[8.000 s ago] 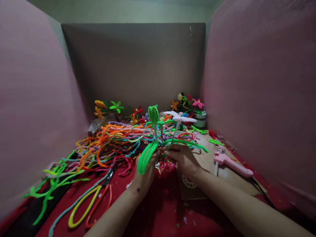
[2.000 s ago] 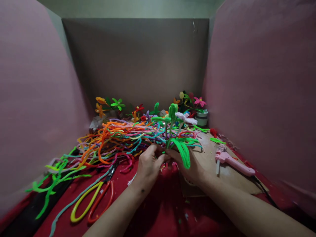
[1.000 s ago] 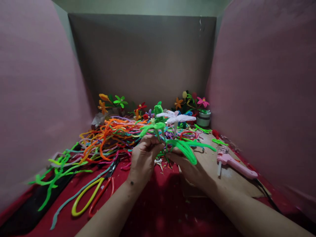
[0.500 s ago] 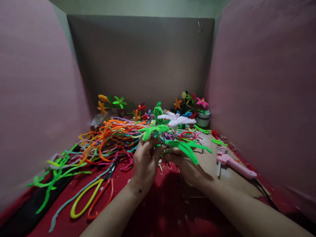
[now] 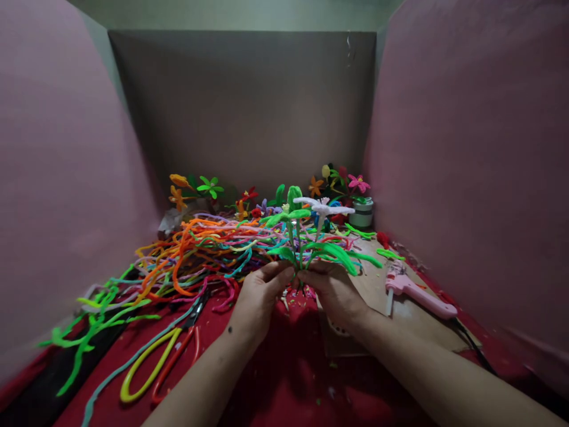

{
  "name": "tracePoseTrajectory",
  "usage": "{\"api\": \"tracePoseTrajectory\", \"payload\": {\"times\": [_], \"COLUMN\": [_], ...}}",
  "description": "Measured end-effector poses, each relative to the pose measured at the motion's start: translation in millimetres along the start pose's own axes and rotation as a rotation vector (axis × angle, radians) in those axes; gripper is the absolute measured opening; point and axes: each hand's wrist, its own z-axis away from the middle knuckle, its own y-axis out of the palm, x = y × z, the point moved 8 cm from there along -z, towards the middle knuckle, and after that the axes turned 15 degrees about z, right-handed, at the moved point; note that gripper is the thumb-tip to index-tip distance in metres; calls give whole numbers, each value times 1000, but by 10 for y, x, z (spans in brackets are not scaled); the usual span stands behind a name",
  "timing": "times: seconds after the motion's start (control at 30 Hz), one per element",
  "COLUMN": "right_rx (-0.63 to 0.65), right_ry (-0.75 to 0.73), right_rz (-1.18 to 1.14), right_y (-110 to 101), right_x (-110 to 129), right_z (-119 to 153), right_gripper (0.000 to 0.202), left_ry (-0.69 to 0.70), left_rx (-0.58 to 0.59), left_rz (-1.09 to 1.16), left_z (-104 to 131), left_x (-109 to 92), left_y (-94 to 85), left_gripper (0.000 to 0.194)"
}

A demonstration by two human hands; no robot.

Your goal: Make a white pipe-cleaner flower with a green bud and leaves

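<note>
Between my hands stands an upright pipe-cleaner flower bunch, with a white flower [image 5: 325,209], a green flower [image 5: 287,217], a green bud and drooping green leaves [image 5: 336,252]. My left hand [image 5: 262,293] pinches the base of its stems from the left, thumb and fingers together. From the right, my right hand [image 5: 333,296] closes on the same stem base, its thumb tip almost meeting the left thumb. The dark stem ends poke out a little below the fingers. Exactly which stems each hand grips is hidden.
A heap of coloured pipe cleaners [image 5: 200,249] spreads at the left, with yellow-and-red-handled scissors [image 5: 162,356] before it. To the right, a pink glue gun [image 5: 418,293] lies on a brown board [image 5: 368,326]. Finished flowers [image 5: 210,187] stand along the back; pink walls [image 5: 466,148] flank the table.
My left hand has moved down from beneath the green flower to the stem base. The bunch now stands straighter, with a leaf showing at its left. The view has shifted slightly.
</note>
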Motion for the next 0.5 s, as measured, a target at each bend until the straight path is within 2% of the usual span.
{"api": "tracePoseTrajectory", "payload": {"times": [0.1,0.17,0.33,0.5], "right_rx": [61,88,61,110], "right_ry": [-2,3,17,8], "right_rz": [15,29,44,98], "right_y": [79,107,52,52], "right_x": [39,38,-76,-122], "right_z": [27,41,19,17], "right_gripper": [17,20,20,22], "left_ry": [-13,-14,2,-93], "left_rx": [38,3,-55,-1], "left_rz": [54,83,142,156], "left_z": [-10,-19,-25,1], "left_x": [75,103,102,124], "left_y": [29,2,-44,4], "left_gripper": [20,16,14,15]}}
